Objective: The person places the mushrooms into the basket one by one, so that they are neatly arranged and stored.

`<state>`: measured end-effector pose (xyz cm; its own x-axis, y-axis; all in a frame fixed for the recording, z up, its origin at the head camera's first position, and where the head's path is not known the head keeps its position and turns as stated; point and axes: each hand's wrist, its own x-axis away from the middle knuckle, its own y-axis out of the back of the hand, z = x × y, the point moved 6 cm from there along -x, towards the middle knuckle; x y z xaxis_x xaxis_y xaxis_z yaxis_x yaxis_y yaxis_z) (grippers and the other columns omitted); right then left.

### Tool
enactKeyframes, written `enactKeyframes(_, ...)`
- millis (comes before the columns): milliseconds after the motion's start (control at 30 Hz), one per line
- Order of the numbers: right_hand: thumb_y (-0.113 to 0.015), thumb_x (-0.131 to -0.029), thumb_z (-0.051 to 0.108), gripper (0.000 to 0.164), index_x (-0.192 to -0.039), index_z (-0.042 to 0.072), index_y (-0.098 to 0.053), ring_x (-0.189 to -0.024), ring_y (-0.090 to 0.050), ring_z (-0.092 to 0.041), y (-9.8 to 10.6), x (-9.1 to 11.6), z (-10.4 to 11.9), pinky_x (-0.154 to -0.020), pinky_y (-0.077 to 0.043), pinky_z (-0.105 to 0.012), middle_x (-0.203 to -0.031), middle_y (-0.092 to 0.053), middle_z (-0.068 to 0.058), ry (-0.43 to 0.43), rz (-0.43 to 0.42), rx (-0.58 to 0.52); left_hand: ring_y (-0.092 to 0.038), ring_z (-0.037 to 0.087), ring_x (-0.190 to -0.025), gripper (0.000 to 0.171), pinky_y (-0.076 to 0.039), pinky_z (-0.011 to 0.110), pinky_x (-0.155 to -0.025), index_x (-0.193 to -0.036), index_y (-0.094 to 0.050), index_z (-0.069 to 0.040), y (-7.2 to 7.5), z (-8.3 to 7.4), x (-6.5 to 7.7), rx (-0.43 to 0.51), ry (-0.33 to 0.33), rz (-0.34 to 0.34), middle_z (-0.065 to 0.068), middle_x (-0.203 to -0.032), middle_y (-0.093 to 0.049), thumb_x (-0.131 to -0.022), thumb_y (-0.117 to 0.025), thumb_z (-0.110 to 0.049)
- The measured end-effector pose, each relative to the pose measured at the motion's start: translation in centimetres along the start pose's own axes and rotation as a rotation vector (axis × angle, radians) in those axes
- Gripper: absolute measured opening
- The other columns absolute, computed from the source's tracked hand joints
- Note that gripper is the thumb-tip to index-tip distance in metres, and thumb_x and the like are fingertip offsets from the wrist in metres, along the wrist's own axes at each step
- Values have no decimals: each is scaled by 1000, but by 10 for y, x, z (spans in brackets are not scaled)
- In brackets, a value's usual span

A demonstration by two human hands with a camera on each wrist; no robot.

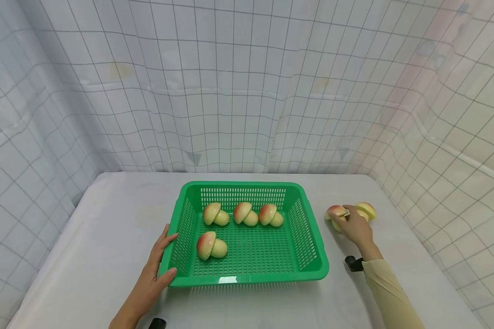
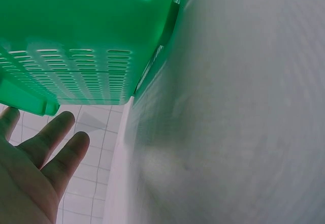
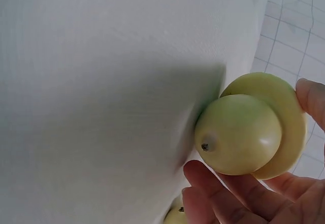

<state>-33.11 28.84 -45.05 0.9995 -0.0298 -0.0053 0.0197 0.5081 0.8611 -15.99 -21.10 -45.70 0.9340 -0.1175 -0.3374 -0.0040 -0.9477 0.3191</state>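
At the right of the table, my right hand grips a mushroom-shaped piece with a reddish-yellow cap and a pale, rounded stem. Seen close up in the right wrist view, the mushroom-shaped piece sits between thumb and fingers, its stem end toward the camera. A second such piece lies just beyond that hand, partly hidden by it. My left hand rests at the left rim of a green plastic basket, fingers spread and fairly straight. In the left wrist view, fingers extend beside the basket's slotted wall.
Inside the basket, three mushroom-shaped pieces stand in a row at the back, one of them in the middle, and another lies front left. White cloth covers the table. Gridded white curtains enclose the back and sides.
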Motion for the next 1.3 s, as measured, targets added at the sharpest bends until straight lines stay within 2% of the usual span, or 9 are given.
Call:
enactKeyframes(400,-54,-89,58,83,-139,-6,-36,-97,-57,-42,-1,-2,-2,-72,-45,-48,-117,-55,-32,2,-17,-38,2,19,-142,67,-15,67,-92,-151,-24,-16,0,0,0,10,12,7,-5,-158,0,-90,-51,-7)
enactKeyframes(867,-57,-86,59,83,-138,-4,-40,-94,-58,-37,2,-1,2,-66,-46,-40,-115,-58,-28,4,-30,-90,2,18,-142,67,-15,68,-92,-151,-25,-17,0,1,0,3,10,3,-4,-158,-1,-90,-52,-8)
enactKeyframes(1300,-57,-87,58,81,-137,-3,-41,-97,-57,-39,16,7,11,-66,-47,-40,-116,-57,-29,31,-78,-116,2,19,-142,67,-15,68,-91,-150,-25,-16,0,0,0,6,-1,4,-4,-158,-1,-89,-52,-7)
